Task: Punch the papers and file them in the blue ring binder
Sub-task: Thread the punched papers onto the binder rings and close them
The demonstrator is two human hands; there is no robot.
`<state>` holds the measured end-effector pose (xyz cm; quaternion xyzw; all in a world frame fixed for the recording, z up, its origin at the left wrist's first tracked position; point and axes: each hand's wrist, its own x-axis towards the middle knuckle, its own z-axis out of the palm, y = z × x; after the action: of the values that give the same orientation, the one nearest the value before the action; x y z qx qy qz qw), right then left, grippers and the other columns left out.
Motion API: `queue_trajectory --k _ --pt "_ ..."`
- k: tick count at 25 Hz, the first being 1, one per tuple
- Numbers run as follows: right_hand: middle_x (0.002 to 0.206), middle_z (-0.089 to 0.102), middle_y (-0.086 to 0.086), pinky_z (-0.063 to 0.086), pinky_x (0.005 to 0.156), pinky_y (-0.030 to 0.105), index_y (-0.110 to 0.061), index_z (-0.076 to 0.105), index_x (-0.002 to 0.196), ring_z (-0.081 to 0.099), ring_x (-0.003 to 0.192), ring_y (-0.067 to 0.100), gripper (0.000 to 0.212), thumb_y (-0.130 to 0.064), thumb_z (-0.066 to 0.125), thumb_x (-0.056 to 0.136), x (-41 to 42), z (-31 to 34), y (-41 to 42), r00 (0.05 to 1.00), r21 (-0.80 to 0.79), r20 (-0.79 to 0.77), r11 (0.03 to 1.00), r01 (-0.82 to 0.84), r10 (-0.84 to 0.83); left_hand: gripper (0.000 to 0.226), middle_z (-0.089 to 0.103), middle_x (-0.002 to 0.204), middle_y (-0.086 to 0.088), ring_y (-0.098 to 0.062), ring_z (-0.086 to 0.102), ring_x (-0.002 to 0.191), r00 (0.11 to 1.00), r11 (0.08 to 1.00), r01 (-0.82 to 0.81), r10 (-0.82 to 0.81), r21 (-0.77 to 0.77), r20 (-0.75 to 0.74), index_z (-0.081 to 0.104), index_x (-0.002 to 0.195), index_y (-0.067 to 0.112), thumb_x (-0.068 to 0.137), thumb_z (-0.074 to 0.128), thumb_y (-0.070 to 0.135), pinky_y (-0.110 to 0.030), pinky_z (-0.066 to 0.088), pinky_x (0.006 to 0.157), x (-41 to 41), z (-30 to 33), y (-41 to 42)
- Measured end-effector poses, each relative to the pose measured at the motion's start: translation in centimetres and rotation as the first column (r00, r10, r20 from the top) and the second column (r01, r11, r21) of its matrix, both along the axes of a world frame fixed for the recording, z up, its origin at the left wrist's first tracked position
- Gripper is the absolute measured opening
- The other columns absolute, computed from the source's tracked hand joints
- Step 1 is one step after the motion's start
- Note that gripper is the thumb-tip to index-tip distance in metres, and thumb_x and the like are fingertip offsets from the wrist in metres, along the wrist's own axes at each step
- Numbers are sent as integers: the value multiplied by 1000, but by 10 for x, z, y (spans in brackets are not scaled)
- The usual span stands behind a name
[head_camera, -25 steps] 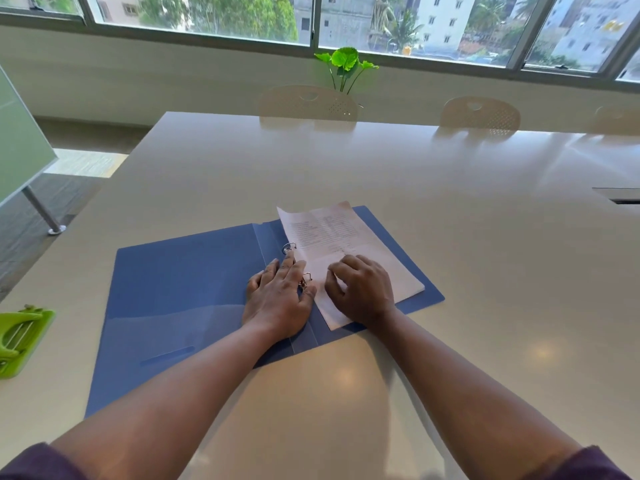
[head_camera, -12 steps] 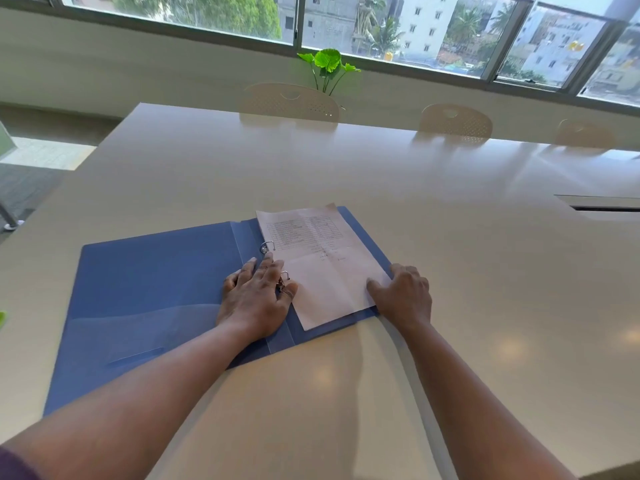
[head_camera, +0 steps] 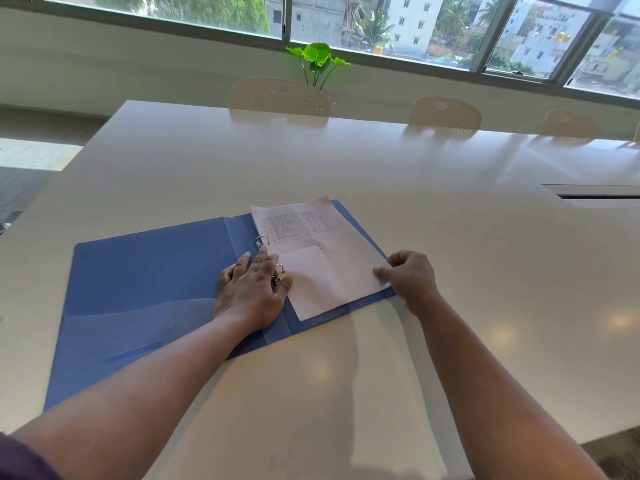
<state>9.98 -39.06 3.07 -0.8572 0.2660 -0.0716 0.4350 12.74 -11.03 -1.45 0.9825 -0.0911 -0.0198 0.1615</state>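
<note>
The blue ring binder (head_camera: 145,292) is laid open on the desk (head_camera: 450,237). The left hand (head_camera: 251,294) is pressed flat at the rings (head_camera: 263,241), fingers relaxed. The papers (head_camera: 318,254) appear threaded on the right leaf; their outer edge is pinched by the right hand (head_camera: 410,277). Closing the binder seems to remain.

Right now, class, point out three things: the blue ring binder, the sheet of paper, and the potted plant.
blue ring binder (head_camera: 149,271): head view, on its open left cover.
sheet of paper (head_camera: 325,271): head view, on its blank lower half.
potted plant (head_camera: 318,55): head view, on its largest leaf.
</note>
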Motion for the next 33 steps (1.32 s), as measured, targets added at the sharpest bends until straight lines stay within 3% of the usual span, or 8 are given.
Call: queue_trajectory --k 16,20,24,26,27,29,31,33 --pt "82 61 -2 40 68 32 -15 62 78 55 77 25 24 -33 68 94 -16 13 26 985 -558 135 830 -15 109 67 11 171 9 -19 3 158 1000 1000 -11 11 -12 -1 23 159 35 100 25 67 -45 6 124 -1 2 -1" --pt "89 72 -6 43 73 23 -18 70 89 63 83 8 13 -27 65 97 -22 28 59 936 -307 239 935 -180 259 67 12 171 9 -19 4 158 1000 999 -12 12 -39 -3 25 158 35 100 27 67 -45 6 123 -2 4 -1" --pt "92 70 -13 45 68 5 -16 73 109 62 81 -11 17 -22 59 102 -35 48 104 791 -255 335 858 -447 512 65 18 170 7 -17 14 156 1000 984 0 1 -176 5 27 158 33 101 35 63 -46 12 123 1 5 3" --pt "94 74 -5 51 70 13 -13 73 114 66 81 -1 20 -19 58 103 -39 50 124 698 -306 370 790 -531 613 53 44 157 0 -8 41 141 999 806 -9 36 -591 35 41 152 22 106 44 47 -47 27 120 -2 12 8" --pt "97 76 -2 53 73 17 -13 73 116 68 83 4 22 -18 57 103 -40 49 133 667 -322 361 758 -567 652 44 59 141 -3 -4 55 125 996 558 -36 88 -829 15 51 144 16 108 44 38 -47 36 114 -6 17 13" --pt "104 76 -1 56 79 25 -15 72 119 69 90 11 23 -19 57 103 -39 46 149 637 -328 309 707 -626 707 57 70 124 -8 -11 66 112 988 93 -132 95 -987 -123 62 132 11 105 35 53 -44 49 101 -8 28 33" --pt "102 76 -3 57 78 33 -18 72 114 69 89 14 18 -20 60 101 -37 43 163 620 -330 290 684 -650 729 77 70 127 -16 -26 67 116 979 -60 -201 31 -978 -203 63 134 11 97 30 70 -45 54 97 -7 33 59" --pt "94 76 -4 58 75 39 -19 73 105 69 83 13 11 -22 66 97 -38 39 174 604 -325 292 671 -666 741 57 70 124 -16 -31 69 111 967 -93 -244 51 -965 -249 65 128 10 102 42 56 -43 59 88 -4 33 76"
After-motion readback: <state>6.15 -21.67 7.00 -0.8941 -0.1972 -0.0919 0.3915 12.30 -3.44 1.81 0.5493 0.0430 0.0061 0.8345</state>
